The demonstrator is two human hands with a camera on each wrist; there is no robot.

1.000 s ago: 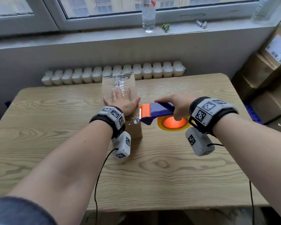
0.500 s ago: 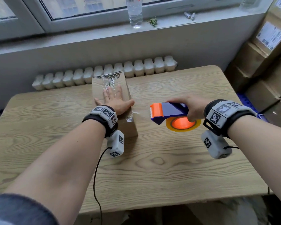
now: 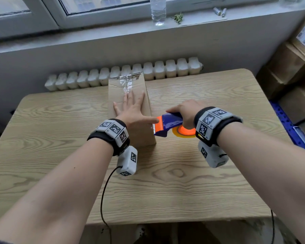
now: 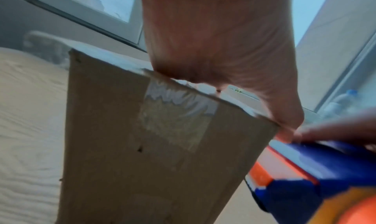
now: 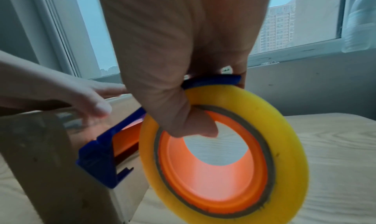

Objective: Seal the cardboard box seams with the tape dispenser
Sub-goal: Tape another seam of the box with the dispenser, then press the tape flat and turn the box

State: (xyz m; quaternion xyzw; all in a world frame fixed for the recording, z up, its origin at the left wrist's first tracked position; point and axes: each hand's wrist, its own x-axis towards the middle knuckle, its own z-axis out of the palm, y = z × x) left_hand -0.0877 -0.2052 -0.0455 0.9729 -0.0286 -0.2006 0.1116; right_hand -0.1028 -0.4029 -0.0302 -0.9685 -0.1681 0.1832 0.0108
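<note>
A tall brown cardboard box (image 3: pixel 128 92) stands on the wooden table (image 3: pixel 165 182), with clear tape along its top seam and down its near face (image 4: pixel 173 119). My left hand (image 3: pixel 132 110) lies flat on the box top, fingers straight, thumb stretched toward the dispenser. My right hand (image 3: pixel 187 111) grips the blue and orange tape dispenser (image 3: pixel 167 124), thumb hooked through the orange core of the yellow tape roll (image 5: pixel 223 155). The dispenser's orange blade end touches the box's right top edge near the front corner (image 5: pixel 97 160).
A white radiator (image 3: pixel 123 74) runs behind the table. A water bottle (image 3: pixel 158 9) and small items stand on the windowsill. Stacked cardboard boxes (image 3: pixel 292 55) and a blue crate (image 3: pixel 289 127) sit to the right. Bare tabletop lies in front of the box.
The dispenser was pulled away to the right of the box half a second ago; now my right hand has brought it back left against the box's right top edge. My left hand stayed flat on top.
</note>
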